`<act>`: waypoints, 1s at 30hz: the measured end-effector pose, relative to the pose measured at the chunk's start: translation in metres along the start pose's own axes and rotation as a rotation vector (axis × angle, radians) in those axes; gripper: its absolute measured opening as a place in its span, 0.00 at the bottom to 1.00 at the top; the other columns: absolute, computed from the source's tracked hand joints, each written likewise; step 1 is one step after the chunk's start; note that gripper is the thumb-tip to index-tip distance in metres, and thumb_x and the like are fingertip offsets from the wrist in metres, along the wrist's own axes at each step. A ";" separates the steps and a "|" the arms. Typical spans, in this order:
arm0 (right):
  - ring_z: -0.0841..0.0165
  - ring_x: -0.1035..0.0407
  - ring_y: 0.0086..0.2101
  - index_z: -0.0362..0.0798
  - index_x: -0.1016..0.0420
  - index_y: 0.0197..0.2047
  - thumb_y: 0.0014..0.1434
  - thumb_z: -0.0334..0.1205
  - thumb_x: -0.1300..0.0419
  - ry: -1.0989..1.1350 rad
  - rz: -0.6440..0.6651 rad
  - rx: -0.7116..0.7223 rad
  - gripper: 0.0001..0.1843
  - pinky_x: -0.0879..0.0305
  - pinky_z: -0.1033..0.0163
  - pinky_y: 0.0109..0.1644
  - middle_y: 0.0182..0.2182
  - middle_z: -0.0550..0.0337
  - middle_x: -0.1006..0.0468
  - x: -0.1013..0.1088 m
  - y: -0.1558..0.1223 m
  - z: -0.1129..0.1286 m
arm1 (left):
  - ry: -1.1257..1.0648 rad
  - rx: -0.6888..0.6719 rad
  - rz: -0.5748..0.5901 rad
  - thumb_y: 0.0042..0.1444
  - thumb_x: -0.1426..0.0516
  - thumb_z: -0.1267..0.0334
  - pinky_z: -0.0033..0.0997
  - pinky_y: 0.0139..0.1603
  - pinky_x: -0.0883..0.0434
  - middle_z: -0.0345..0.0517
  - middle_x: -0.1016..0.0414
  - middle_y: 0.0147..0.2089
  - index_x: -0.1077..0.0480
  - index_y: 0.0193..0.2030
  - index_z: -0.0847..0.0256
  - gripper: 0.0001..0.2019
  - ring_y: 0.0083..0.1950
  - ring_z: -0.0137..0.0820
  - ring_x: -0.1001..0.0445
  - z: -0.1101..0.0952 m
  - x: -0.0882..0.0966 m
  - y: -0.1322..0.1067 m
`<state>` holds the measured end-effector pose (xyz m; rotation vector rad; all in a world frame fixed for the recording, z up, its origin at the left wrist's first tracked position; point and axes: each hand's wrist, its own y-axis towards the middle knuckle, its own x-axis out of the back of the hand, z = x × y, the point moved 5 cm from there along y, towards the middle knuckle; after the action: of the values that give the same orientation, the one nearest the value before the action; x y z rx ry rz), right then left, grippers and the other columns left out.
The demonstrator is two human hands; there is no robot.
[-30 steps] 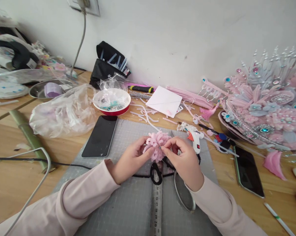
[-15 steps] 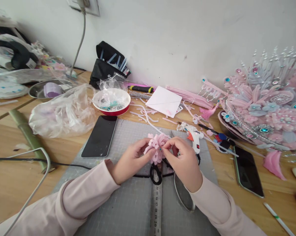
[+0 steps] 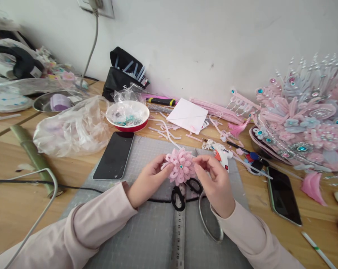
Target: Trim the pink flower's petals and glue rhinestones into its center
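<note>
A pink looped-petal flower (image 3: 176, 172) with a small blue gem at its centre faces me above the cutting mat. My left hand (image 3: 150, 179) pinches its left edge between thumb and fingers. At the right edge, the thumb and fingertips of my right hand (image 3: 215, 185) close on the outer petals. Below the flower lie black-handled scissors (image 3: 178, 199), their blades hidden, and a metal ruler (image 3: 178, 235). Behind my right hand is a white and orange glue gun (image 3: 223, 158), partly covered. A metal ring-shaped piece (image 3: 209, 220) rests beneath my right wrist.
The grey mat (image 3: 138, 239) carries a black phone (image 3: 114, 155). Behind it stand a red-rimmed bowl (image 3: 128, 127) of gems and a plastic bag (image 3: 72, 129). A large pink beaded headdress (image 3: 312, 123) and another phone (image 3: 285, 196) are at right. A black cable (image 3: 82, 187) crosses the left.
My right fingers have moved from the flower's centre out to its right edge. The flower now faces me more squarely, showing its blue gem. More of the scissor handles shows.
</note>
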<state>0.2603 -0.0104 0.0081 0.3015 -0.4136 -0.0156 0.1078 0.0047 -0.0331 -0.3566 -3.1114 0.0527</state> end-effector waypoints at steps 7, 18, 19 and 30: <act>0.73 0.38 0.27 0.47 0.29 0.32 0.55 0.31 0.45 -0.181 0.039 0.149 0.05 0.39 0.66 0.32 0.28 0.61 0.29 -0.006 0.001 0.007 | -0.090 -0.007 0.013 0.53 0.46 0.56 0.30 0.44 0.36 0.44 0.28 0.39 0.34 0.39 0.62 0.12 0.42 0.32 0.32 -0.001 0.000 0.001; 0.71 0.34 0.31 0.47 0.30 0.34 0.54 0.31 0.44 -0.259 0.028 0.221 0.04 0.36 0.65 0.35 0.31 0.59 0.27 -0.008 -0.003 0.007 | -0.246 0.054 0.096 0.50 0.43 0.57 0.30 0.45 0.37 0.44 0.30 0.40 0.35 0.42 0.61 0.14 0.42 0.31 0.33 0.001 -0.008 -0.001; 0.70 0.34 0.31 0.47 0.31 0.34 0.54 0.31 0.44 -0.270 0.023 0.232 0.03 0.36 0.65 0.35 0.31 0.59 0.26 -0.008 -0.003 0.008 | -0.271 0.082 0.099 0.50 0.42 0.58 0.30 0.45 0.37 0.44 0.29 0.40 0.35 0.42 0.61 0.14 0.42 0.31 0.32 0.002 -0.009 -0.002; 0.64 0.32 0.38 0.47 0.31 0.38 0.54 0.32 0.44 -0.453 0.087 0.717 0.06 0.36 0.56 0.43 0.38 0.56 0.21 -0.014 -0.019 0.024 | -0.483 0.175 0.072 0.47 0.41 0.68 0.29 0.41 0.37 0.40 0.29 0.33 0.33 0.38 0.61 0.10 0.35 0.27 0.32 0.011 -0.010 0.000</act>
<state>0.2389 -0.0346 0.0181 0.9962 -0.8795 0.1558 0.1173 0.0025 -0.0446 -0.5204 -3.5222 0.4781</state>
